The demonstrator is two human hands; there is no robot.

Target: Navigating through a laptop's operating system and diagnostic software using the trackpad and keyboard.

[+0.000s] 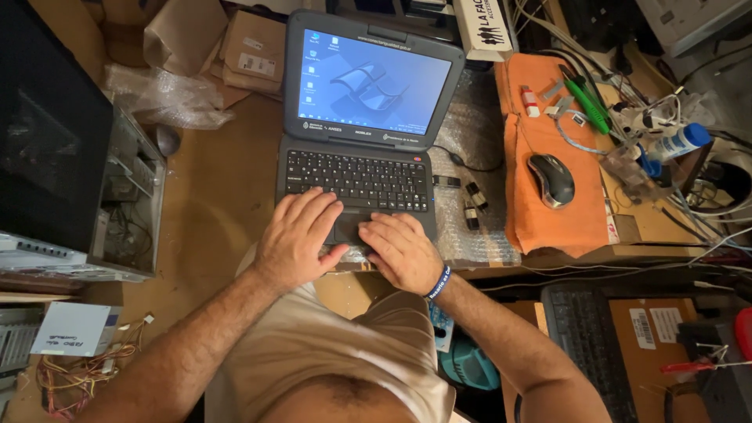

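A: Nearest, both hands lie flat on the small grey laptop [356, 149] at the bench edge. The left hand [296, 235] has fingers spread loose over the palm rest and lower keys, gripping nothing; the right hand [403, 249] curls lightly beside the touchpad [350, 227], holding nothing either.

B: Risks?

A: I'd judge the laptop sits close to the edge on bubble wrap [470, 157], so a push of the wrists could slide it. Farther right, a mouse [551, 179] rests on an orange cloth [548, 211]; an open computer case [125, 204] stands left. The loose cables [697, 227] beyond could snag a reaching arm
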